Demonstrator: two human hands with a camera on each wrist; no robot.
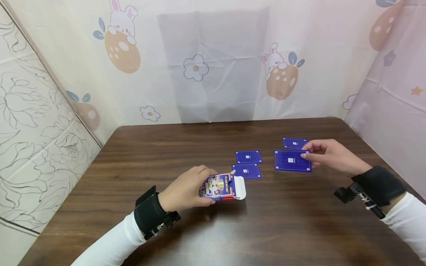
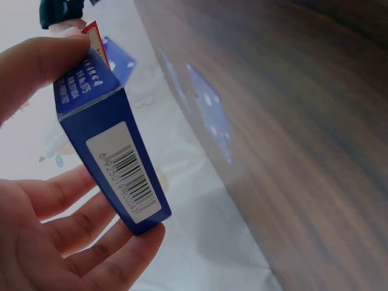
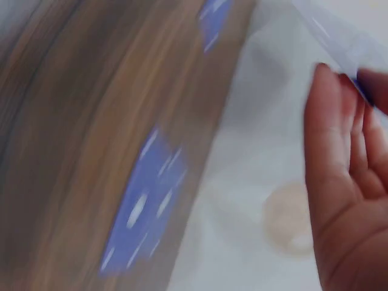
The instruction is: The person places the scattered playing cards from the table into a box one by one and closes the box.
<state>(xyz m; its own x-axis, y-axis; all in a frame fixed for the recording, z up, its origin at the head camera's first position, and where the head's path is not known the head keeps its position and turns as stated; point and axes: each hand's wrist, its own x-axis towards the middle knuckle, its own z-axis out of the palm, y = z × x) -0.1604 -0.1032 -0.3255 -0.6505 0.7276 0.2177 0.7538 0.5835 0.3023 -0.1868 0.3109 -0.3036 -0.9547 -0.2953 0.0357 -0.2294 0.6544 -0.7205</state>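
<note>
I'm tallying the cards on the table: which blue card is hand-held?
The front card at right in the head view, pinched by the right hand; the three other blue cards lie on the table.

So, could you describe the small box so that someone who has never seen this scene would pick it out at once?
Find the dark wooden table, then the left hand over it. That hand holds the box, whose white end flap is open. Unlike the flat blue cards nearby, it is thick and has a colourful picture.
</note>
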